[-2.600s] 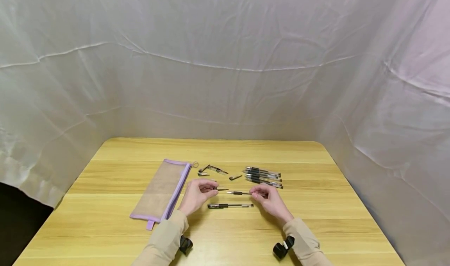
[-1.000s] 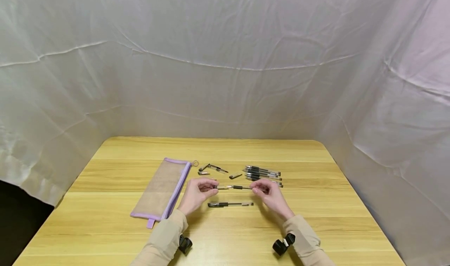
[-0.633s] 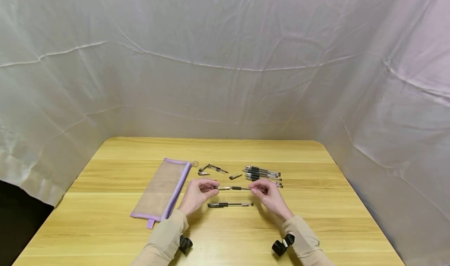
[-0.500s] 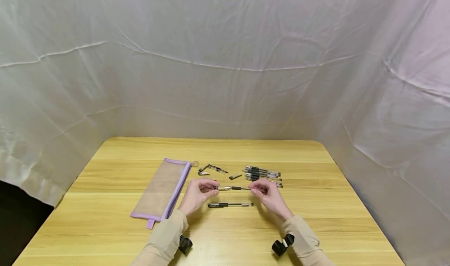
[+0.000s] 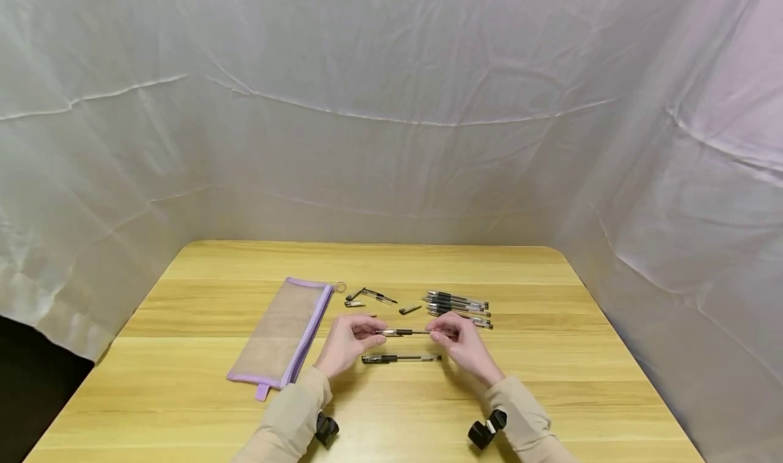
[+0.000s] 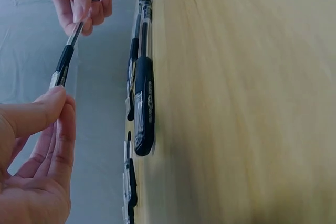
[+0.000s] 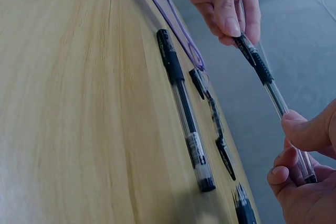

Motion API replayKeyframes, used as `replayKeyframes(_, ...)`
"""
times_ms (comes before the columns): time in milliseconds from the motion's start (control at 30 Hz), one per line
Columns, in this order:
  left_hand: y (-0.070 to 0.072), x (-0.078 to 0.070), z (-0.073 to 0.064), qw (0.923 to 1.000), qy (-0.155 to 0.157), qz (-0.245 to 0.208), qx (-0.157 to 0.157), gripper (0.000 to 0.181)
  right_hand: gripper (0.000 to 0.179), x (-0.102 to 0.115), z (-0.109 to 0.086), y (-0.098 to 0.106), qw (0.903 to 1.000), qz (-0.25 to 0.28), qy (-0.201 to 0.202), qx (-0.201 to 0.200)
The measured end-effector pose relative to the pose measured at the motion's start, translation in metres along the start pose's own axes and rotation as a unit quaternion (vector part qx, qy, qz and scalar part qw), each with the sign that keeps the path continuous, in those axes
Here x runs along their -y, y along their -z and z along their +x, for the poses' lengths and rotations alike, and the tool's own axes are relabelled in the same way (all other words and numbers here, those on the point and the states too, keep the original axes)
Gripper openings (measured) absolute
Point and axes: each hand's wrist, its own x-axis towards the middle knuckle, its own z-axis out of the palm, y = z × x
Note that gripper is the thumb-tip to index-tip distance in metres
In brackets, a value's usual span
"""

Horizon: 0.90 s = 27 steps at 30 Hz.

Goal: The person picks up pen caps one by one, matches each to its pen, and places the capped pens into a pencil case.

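Note:
Between the hands a black gel pen (image 5: 404, 332) is held level above the table. My left hand (image 5: 345, 344) pinches its clear and black cap (image 7: 244, 48) between thumb and fingers, and the cap sits over the tip end, close against the dark grip. The right hand (image 5: 465, 344) pinches the clear barrel toward its rear end, thumb on top, as the right wrist view shows. Just in front of both hands lies another capped gel pen (image 5: 397, 359), its cap pointing left. The fingers hide part of the held cap.
A lilac-edged mesh zip pouch (image 5: 278, 327) lies to the left. Behind the hands are a loose pen cap (image 5: 410, 309), more caps (image 5: 355, 304) and a small heap of slim pen parts (image 5: 379, 296). Several uncapped pens (image 5: 455, 302) lie side by side at the right.
The pen and the cap, first apart, have met, and the pen tip has gone into the cap. The hands have drawn closer together.

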Motion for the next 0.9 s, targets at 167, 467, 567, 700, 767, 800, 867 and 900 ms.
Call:
replayKeyframes(167,-0.003,-0.001,-0.002,0.9994,-0.01,0.033,0.008,0.022,0.014,0.003,0.001,-0.006,0.9995,0.002,0.024,0.021)
replayKeyframes(467,-0.002,0.0,-0.004,0.999,0.0,0.045,0.007,0.022,0.011,0.003,0.0,-0.009,0.9989,-0.005,0.045,0.015)
replayKeyframes(567,-0.002,0.001,-0.004,0.9994,0.0,0.035,0.006,0.021,0.01,0.002,0.001,-0.011,0.9987,-0.012,0.049,0.011)
replayKeyframes(700,-0.002,0.002,-0.004,0.9996,-0.003,0.027,0.01,0.022,0.01,0.001,0.001,-0.011,0.9989,-0.013,0.045,0.009)
replayKeyframes(767,-0.002,0.003,-0.004,0.9995,-0.011,0.027,0.013,0.022,0.012,0.001,0.001,-0.011,0.9992,-0.009,0.037,0.015)
replayKeyframes(800,-0.001,0.004,-0.003,0.9995,-0.009,0.027,0.014,0.022,0.013,0.0,0.001,-0.011,0.9993,-0.007,0.031,0.019)
replayKeyframes(867,-0.001,0.006,-0.002,0.9995,-0.01,0.027,0.016,0.022,0.016,-0.002,0.0,-0.011,0.9994,-0.005,0.02,0.026)
replayKeyframes(900,0.0,0.006,-0.002,0.9995,-0.008,0.025,0.016,0.022,0.017,-0.003,0.0,-0.01,0.9995,-0.002,0.014,0.029)
